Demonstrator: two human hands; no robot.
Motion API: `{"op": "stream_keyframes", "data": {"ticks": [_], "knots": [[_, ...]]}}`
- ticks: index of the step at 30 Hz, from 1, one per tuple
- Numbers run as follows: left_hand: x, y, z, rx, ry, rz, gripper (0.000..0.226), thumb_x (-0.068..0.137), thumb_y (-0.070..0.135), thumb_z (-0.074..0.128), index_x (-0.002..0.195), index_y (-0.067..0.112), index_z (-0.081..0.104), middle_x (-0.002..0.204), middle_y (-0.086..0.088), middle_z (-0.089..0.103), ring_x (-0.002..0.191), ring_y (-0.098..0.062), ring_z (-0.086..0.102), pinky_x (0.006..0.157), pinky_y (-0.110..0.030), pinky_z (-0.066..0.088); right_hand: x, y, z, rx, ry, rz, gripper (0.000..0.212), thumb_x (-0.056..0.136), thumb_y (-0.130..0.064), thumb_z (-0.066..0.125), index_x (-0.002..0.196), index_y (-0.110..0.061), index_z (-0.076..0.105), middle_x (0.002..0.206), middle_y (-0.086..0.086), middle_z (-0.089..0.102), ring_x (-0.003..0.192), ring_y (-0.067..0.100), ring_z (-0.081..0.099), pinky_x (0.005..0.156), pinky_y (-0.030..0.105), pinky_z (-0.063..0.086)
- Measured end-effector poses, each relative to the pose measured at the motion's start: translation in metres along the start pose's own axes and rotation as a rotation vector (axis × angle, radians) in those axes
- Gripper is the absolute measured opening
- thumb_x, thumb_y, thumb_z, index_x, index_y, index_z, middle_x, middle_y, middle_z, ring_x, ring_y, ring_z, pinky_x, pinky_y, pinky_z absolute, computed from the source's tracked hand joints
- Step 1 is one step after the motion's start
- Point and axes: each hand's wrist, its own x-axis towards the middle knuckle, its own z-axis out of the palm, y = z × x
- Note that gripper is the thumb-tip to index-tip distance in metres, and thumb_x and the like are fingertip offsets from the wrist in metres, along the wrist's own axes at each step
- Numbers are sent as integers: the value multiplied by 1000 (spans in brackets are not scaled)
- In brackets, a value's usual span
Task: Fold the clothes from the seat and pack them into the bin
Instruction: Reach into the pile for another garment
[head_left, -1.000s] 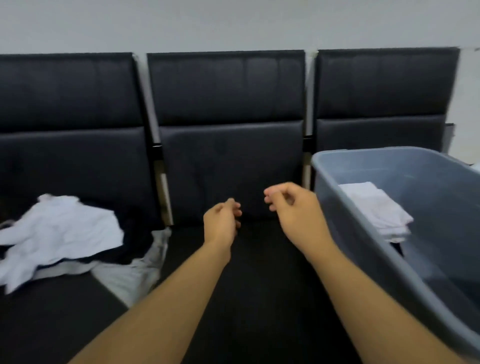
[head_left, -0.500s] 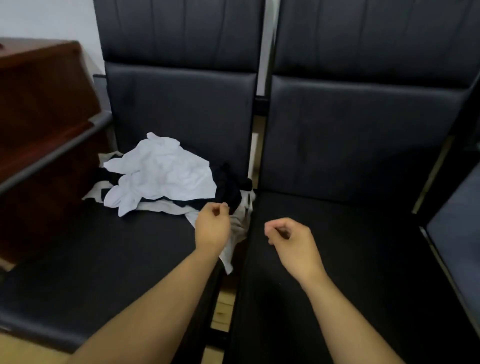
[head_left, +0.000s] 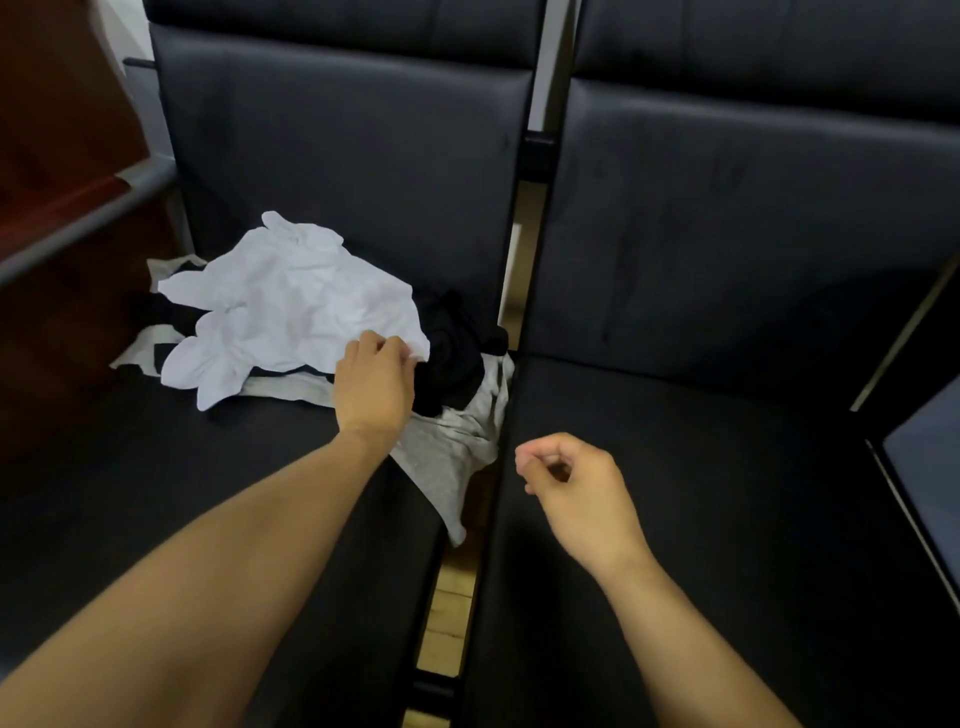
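**Left hand at the white garment's edge**

The right hand (head_left: 576, 491) hovers over the near right seat (head_left: 701, 493), fingers loosely curled, holding nothing. Farther left, the left hand (head_left: 375, 382) pinches the white garment (head_left: 291, 306) by its near right edge. It tops the pile of black garment (head_left: 452, 358) and grey garment (head_left: 447, 447) on the left seat (head_left: 156, 493). No readable writing.

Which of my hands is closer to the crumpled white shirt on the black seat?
Left. Your left hand is at the crumpled white shirt, fingers on its near right edge. Your right hand hangs over the neighbouring seat, loosely curled, holding nothing, well clear of the shirt.
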Motion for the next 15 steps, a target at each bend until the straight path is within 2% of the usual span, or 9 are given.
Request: {"op": "stream_keyframes", "data": {"ticks": [4,7,9,11,13,15], "knots": [[-9,28,-9,-180,109,-30,19,103,30,54,102,14,65,102,-3,61,94,-25,55,82,-37,43,1,-2,-3,5,44,-8,10,96,-27,67,95,-35,72,87,-15,72,85,-1,68,71,14,50],[-30,71,-24,-469,58,-62,12,104,27,51,99,19,57,92,6,59,86,-12,56,78,-29,46,-3,-4,-7,70,82,5,11,96,-26,68,104,-33,70,92,-10,72,89,2,68,78,18,51],[-50,101,-40,-647,-60,-61,11,105,27,49,96,24,53,86,9,59,78,-6,57,69,-16,43,-8,-7,-12,288,87,92,19,97,-26,67,115,-30,67,103,-7,72,97,5,69,89,27,56],[-70,123,-56,-695,-217,4,10,106,30,47,97,29,51,84,9,61,76,1,59,63,-11,43,-14,-12,-22,586,16,241,27,97,-39,65,121,-28,64,115,-4,72,105,10,70,97,37,57],[-88,137,-68,-695,-426,103,9,106,33,46,99,34,51,88,10,64,79,7,61,67,-9,46,-21,-12,-35,728,-100,346,42,92,-58,61,119,-27,66,118,-1,73,110,15,69,99,42,55],[-106,146,-74,-673,-605,226,10,107,32,45,103,31,53,94,11,67,85,3,65,76,-18,54,-31,-8,-48,742,-178,408,45,89,-62,63,115,-26,69,114,2,75,108,19,71,97,42,55]]}}
